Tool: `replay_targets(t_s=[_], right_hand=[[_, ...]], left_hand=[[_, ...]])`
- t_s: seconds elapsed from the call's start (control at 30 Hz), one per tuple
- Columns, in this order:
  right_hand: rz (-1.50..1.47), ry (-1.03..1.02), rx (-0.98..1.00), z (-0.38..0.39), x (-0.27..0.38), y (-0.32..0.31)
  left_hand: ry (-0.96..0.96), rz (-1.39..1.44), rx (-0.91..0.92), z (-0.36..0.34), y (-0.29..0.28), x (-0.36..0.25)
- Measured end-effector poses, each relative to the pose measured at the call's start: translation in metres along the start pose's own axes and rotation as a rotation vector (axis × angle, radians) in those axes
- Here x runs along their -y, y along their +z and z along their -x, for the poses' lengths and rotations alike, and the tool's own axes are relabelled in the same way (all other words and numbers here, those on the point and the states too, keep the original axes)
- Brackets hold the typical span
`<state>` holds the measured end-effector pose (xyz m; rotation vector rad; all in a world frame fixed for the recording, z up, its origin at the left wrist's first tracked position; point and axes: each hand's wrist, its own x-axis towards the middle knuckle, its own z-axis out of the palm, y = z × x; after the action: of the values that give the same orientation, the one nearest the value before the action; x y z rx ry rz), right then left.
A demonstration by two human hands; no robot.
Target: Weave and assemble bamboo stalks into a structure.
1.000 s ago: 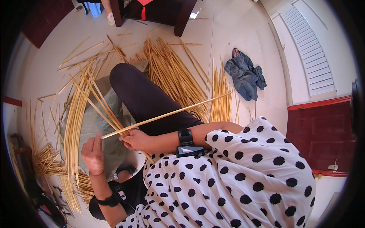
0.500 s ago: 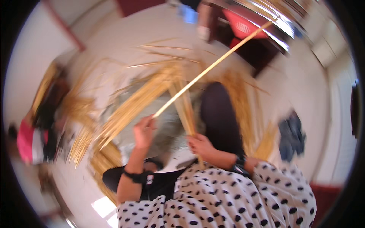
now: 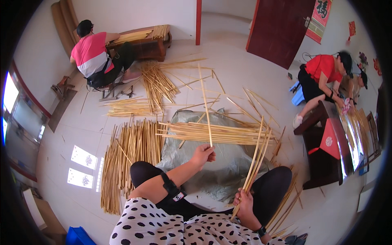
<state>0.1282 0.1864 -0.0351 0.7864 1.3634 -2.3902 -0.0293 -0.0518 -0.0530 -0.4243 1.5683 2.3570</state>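
Note:
My left hand (image 3: 203, 156) grips the lower end of one long, pale cane stick (image 3: 207, 122), which slants away from me. My right hand (image 3: 244, 203), lower and to the right, is closed around several sticks (image 3: 253, 169) that angle up and away. Beyond both hands, a row of sticks (image 3: 192, 131) lies crosswise on a grey-green sack (image 3: 183, 159). A thick spread of sticks (image 3: 134, 151) lies on the floor to the left of my bent legs.
A person (image 3: 92, 57) in pink and white sits by a wooden bench (image 3: 159, 47) at upper left. Two people (image 3: 324, 69) work at a dark table (image 3: 314, 163) on the right. Scattered sticks (image 3: 212, 90) cover the floor (image 3: 73, 163) ahead; a red door (image 3: 271, 28) stands behind.
My view has swung up and across, bringing the other people into sight. My hands have moved apart, and the single stick in my left hand has turned from slanting rightward to pointing away.

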Motion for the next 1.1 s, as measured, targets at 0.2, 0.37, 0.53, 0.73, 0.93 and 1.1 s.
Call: replay_targets(t_s=[0.2, 0.37, 0.53, 0.73, 0.93, 1.1], right_hand=[[0.028, 0.027, -0.04, -0.005, 0.001, 0.009], [0.085, 0.035, -0.066, -0.004, 0.001, 0.024], [0.083, 0.014, -0.099, -0.01, 0.005, 0.019], [0.021, 0.027, -0.039, -0.01, 0.008, 0.021], [0.014, 0.005, -0.061, 0.003, 0.015, 0.017], [0.007, -0.05, -0.083, 0.013, 0.021, 0.004]], left_hand=[[0.095, 0.016, -0.184, -0.054, -0.068, -0.037], [0.448, -0.061, -0.568, -0.126, -0.151, -0.143], [0.319, -0.297, -0.477, -0.108, -0.138, -0.12], [0.357, -1.067, -0.102, -0.099, -0.102, -0.056], [0.523, -1.847, 0.132, -0.086, -0.043, -0.016], [0.43, -1.937, 0.14, -0.087, -0.021, -0.004]])
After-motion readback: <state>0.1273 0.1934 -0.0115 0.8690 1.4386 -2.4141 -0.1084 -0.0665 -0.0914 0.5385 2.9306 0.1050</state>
